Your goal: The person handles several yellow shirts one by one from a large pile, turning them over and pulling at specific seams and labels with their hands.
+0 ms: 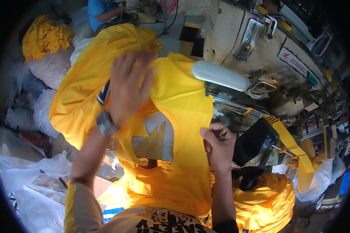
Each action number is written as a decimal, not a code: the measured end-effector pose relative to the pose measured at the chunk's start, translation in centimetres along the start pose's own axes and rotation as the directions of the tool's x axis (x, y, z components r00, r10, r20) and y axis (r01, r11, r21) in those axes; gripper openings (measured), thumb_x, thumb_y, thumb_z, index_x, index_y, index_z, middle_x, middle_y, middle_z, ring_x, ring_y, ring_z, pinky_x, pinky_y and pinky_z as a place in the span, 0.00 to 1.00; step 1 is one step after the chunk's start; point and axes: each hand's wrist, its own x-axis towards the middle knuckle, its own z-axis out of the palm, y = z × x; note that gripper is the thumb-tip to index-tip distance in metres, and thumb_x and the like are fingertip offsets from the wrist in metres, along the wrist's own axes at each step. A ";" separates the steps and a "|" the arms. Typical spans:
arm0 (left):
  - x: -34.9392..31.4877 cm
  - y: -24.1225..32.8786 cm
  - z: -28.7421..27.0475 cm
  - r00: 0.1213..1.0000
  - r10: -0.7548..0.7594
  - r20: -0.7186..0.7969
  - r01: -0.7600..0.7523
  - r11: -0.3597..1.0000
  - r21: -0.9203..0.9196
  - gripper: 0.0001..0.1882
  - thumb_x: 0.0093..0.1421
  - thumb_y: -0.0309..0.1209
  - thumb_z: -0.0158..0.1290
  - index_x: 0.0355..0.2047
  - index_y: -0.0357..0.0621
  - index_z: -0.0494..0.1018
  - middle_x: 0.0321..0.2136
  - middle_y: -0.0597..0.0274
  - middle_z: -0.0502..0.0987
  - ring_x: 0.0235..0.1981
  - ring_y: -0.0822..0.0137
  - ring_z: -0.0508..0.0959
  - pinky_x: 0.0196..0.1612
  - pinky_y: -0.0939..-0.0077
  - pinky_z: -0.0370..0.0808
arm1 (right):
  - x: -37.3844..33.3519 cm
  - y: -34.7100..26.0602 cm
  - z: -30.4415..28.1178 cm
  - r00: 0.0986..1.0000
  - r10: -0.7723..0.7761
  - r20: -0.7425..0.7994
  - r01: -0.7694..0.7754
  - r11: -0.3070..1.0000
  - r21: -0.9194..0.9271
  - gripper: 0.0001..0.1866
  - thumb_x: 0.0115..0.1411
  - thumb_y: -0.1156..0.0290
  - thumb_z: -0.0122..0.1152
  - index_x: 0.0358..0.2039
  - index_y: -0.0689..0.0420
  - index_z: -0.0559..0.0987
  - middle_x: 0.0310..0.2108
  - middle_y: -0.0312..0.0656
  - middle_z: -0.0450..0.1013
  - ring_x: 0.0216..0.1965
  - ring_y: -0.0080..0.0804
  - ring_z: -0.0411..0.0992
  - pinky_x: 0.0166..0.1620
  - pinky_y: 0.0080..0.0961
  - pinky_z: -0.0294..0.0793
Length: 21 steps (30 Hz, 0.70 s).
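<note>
A yellow garment piece (190, 97), cut with a curved opening, lies spread before me up to the sewing machine (237, 35). My right hand (220, 144) pinches its right edge, thumb on top and fingers curled beneath. A small dark bit shows among those fingers; I cannot make out what it is. Over the large heap of yellow fabric (77, 105) on the left is my left hand (130, 87), with a watch (105, 122) at its wrist. Motion blurs its fingers, so any hold on the cloth is unclear.
A white rounded lamp (221, 75) juts over the cloth. Right of my right hand stands a dark phone-like screen (256, 140), beside a yellow strip (289, 141). More yellow fabric (266, 204) lies lower right. Plastic bags (39, 202) crowd the left. A person in blue (101, 13) sits beyond.
</note>
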 end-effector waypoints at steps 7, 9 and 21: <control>-12.1 12.9 -3.1 0.562 -0.524 0.640 0.826 0.323 -0.462 0.13 0.57 0.22 0.60 0.40 0.37 0.69 0.33 0.64 0.73 0.34 0.74 0.73 0.40 0.79 0.70 | 0.1 -0.2 0.0 0.998 0.038 0.051 -0.037 0.999 -0.024 0.06 0.54 0.80 0.67 0.27 0.62 0.75 0.19 0.31 0.70 0.14 0.09 0.60 0.18 0.10 0.56; -12.1 12.7 -3.1 0.519 -0.460 0.720 0.810 -0.005 -0.587 0.08 0.61 0.20 0.54 0.40 0.36 0.70 0.31 0.69 0.73 0.32 0.81 0.72 0.37 0.87 0.69 | 0.0 -0.2 -0.2 0.996 0.068 0.049 -0.071 0.996 0.058 0.06 0.53 0.80 0.67 0.28 0.62 0.76 0.20 0.31 0.72 0.14 0.10 0.59 0.17 0.10 0.56; -3.8 8.0 -2.1 0.675 -0.537 0.506 0.713 0.297 -0.635 0.08 0.61 0.21 0.55 0.40 0.33 0.71 0.34 0.63 0.77 0.34 0.79 0.77 0.36 0.84 0.74 | -0.4 -0.6 -0.2 0.991 0.120 0.059 -0.128 0.982 0.141 0.06 0.55 0.79 0.67 0.28 0.62 0.76 0.20 0.33 0.71 0.12 0.13 0.60 0.17 0.16 0.62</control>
